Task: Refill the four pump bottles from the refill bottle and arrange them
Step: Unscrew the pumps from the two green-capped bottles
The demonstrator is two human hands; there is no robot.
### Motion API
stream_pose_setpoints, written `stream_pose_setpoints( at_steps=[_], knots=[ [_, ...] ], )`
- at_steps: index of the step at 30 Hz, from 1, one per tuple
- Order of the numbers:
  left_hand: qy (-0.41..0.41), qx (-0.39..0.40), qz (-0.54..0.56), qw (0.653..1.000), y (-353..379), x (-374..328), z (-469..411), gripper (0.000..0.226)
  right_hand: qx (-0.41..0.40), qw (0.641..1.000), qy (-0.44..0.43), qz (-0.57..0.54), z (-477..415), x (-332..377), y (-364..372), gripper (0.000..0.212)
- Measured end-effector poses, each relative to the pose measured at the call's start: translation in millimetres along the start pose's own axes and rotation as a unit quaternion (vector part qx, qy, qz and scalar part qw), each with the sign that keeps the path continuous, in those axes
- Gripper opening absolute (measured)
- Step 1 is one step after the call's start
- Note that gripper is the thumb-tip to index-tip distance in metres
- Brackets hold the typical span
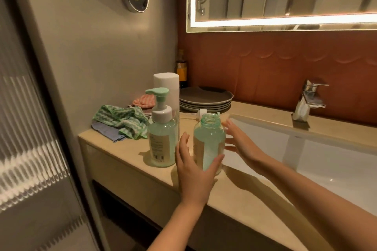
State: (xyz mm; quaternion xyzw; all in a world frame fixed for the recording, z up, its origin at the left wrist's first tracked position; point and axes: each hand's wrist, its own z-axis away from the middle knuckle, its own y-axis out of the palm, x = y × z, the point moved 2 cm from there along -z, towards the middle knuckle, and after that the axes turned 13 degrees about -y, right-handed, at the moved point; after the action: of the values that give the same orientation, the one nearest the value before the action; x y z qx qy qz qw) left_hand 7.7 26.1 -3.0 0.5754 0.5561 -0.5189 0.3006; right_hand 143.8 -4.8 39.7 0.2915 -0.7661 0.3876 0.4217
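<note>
An uncapped clear bottle (209,140) with green liquid stands on the beige counter (126,149) beside the sink. My left hand (193,171) cups its lower front, thumb lying on the glass and fingers straight up along its left side. My right hand (240,142) hovers open at its right side, fingers spread. A matching bottle with a mint pump (162,138) stands just to the left. A loose pump head (202,112) lies behind the open bottle. A taller bottle with a white cap (166,85) stands behind the pump bottle.
Green, blue and pink cloths (120,121) lie at the counter's left end. A stack of grey plates (206,99) and a dark bottle (181,69) sit by the back wall. The white sink basin (306,153) and chrome faucet (310,98) are on the right.
</note>
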Motion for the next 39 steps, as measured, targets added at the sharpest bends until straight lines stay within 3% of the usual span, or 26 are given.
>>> stream_pose_setpoints(
  at_steps=[3,6,9,12,15,20,25,28,31,34,39],
  knots=[
    [0.072,-0.029,0.055,0.995,-6.7,4.2,3.5,0.083,-0.003,0.998,-0.052,-0.018,12.1,19.2,9.6,0.041],
    [0.133,-0.125,0.073,0.98,-19.2,7.4,0.5,0.063,-0.005,0.997,-0.08,-0.014,18.2,30.1,17.4,0.063],
    [0.112,-0.211,0.048,0.97,-37.6,14.5,-17.4,0.071,-0.035,0.993,-0.112,0.032,20.1,32.5,22.1,0.061],
    [-0.001,-0.14,0.018,0.99,-53.3,21.6,-42.0,0.097,-0.058,0.99,-0.124,0.045,17.0,30.2,22.3,0.065],
    [-0.052,-0.045,0.024,0.997,-64.6,26.4,-59.6,0.108,-0.039,0.991,-0.113,0.062,10.6,30.5,24.2,0.074],
    [-0.09,0.024,0.014,0.996,-69.7,36.7,-73.9,0.093,-0.032,0.987,-0.13,0.092,-0.8,31.5,35.0,0.075],
    [-0.075,-0.005,0.045,0.996,-87.6,31.5,-68.5,0.066,-0.012,0.988,-0.127,0.092,-8.4,33.5,47.3,0.073],
    [-0.043,-0.025,0.071,0.996,-99.4,16.3,-58.1,0.073,0.017,0.991,-0.106,0.081,-11.2,32.4,50.6,0.082],
    [-0.015,-0.016,0.088,0.996,-100.3,-5.8,-47.2,0.078,0.062,0.993,-0.087,0.06,-9.7,30.8,46.1,0.106],
    [0.005,0.007,0.059,0.998,-91.2,-23.9,-32.7,0.096,0.079,0.989,-0.096,0.075,-3.7,33.8,27.8,0.118],
    [0.009,0.054,0.043,0.998,-56.9,-37.5,-6.6,0.095,0.096,0.986,-0.115,0.068,2.2,40.1,-21.6,0.096]
  ],
)
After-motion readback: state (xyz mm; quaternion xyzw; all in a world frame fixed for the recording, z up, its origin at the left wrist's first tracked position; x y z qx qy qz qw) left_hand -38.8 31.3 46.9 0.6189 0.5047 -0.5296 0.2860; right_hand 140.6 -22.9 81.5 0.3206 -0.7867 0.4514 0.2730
